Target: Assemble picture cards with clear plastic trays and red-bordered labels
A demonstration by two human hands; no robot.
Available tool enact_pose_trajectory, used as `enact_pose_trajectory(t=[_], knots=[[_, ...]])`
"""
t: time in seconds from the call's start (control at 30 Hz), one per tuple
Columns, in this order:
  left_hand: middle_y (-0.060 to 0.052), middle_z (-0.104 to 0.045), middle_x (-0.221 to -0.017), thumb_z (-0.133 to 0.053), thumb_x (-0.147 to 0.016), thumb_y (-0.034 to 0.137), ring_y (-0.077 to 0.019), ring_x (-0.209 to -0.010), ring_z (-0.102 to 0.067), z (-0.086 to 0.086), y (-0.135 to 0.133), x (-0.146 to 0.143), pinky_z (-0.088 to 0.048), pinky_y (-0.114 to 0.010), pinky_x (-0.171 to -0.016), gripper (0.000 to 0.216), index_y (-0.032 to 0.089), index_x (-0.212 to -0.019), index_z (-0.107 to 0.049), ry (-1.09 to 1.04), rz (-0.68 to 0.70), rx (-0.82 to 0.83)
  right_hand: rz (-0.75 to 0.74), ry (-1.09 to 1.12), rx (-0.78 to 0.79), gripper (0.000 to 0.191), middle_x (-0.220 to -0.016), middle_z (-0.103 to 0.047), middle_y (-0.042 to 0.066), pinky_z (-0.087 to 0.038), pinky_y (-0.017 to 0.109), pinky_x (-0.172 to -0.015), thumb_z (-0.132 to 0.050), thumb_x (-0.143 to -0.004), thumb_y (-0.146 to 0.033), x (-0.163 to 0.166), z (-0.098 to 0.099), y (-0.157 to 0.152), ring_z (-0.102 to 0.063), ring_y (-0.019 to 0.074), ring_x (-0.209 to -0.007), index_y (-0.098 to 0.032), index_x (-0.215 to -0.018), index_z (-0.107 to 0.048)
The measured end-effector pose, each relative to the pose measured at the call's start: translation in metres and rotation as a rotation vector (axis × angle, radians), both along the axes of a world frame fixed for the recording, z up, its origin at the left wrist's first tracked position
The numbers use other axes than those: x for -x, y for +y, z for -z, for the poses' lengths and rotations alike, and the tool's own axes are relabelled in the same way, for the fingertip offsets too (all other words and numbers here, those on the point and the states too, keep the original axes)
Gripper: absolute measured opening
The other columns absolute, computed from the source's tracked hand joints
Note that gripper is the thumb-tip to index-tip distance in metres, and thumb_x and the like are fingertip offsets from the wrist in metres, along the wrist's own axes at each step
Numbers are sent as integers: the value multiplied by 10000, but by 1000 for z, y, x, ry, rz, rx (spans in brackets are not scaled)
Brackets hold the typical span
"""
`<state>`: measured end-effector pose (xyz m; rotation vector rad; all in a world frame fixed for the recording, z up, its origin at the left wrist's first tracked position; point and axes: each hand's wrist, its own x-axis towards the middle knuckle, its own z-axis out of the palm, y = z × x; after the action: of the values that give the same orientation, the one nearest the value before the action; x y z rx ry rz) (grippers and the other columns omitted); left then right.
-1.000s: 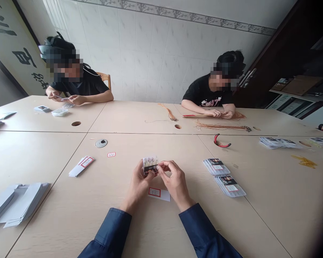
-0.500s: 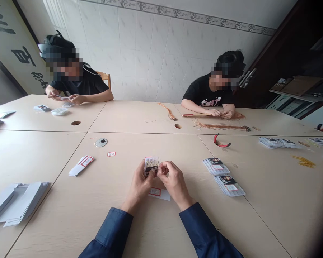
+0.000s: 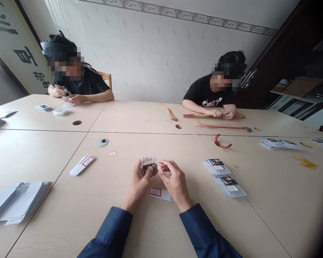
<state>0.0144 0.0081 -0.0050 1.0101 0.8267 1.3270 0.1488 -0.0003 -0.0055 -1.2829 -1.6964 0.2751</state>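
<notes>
My left hand (image 3: 139, 181) holds a small clear plastic pack (image 3: 148, 162), its thumb across the black label. Several small pale and gold pieces show in the pack's upper part; what they are is too small to tell. My right hand (image 3: 174, 178) is curled at the pack's right edge, thumb and forefinger against it. Below the hands, a white paper slip with a red-framed label (image 3: 155, 192) lies on the table. To the right sit two stacks of similar packs, the farther stack (image 3: 216, 167) and the nearer stack (image 3: 230, 186), with black labels and white stickers.
White folded papers (image 3: 21, 202) and red-labelled slips (image 3: 82, 165) lie left. A round metal disc (image 3: 101, 142), red-handled pliers (image 3: 222, 142) and yellow strips (image 3: 304, 163) are farther out. Across the table, one person (image 3: 78, 82) handles small packs; another (image 3: 215, 93) works near orange cords (image 3: 223, 127).
My hands have shifted slightly, moving the pack a little left and up, and more of the white slip shows. The person at far left has raised one hand, holding a small dark object.
</notes>
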Motion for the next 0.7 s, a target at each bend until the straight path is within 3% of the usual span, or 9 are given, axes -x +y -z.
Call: enact_pose_trajectory(t=[0.23, 0.47, 0.7], knots=[[-75, -689, -992, -610, -859, 294, -211, -923, -657, 1, -2, -1, -534, -321, -814, 190, 176, -1007, -605, 111, -12, -87, -4, -52, -5, 63, -873, -650, 47, -530, 318, -725, -537, -914, -215, 1, 0, 1, -629, 175, -761, -216, -888, -594], [-51, -679, -895, -579, -863, 245, -176, -807, -641, 10, 1, -1, -502, -256, -698, 110, 172, -940, -607, 285, -135, -109, -37, -110, 34, 75, -799, -633, 24, -500, 283, -693, -521, -879, -169, 6, -4, -2, -601, 166, -738, -213, -832, -560], [-76, -690, -962, -617, -850, 287, -208, -884, -665, 3, -1, 0, -538, -323, -796, 189, 167, -995, -606, 136, -54, -51, 34, 14, -1, 101, -883, -663, 48, -514, 291, -729, -498, -919, -243, 4, -2, -2, -621, 164, -758, -203, -910, -590]])
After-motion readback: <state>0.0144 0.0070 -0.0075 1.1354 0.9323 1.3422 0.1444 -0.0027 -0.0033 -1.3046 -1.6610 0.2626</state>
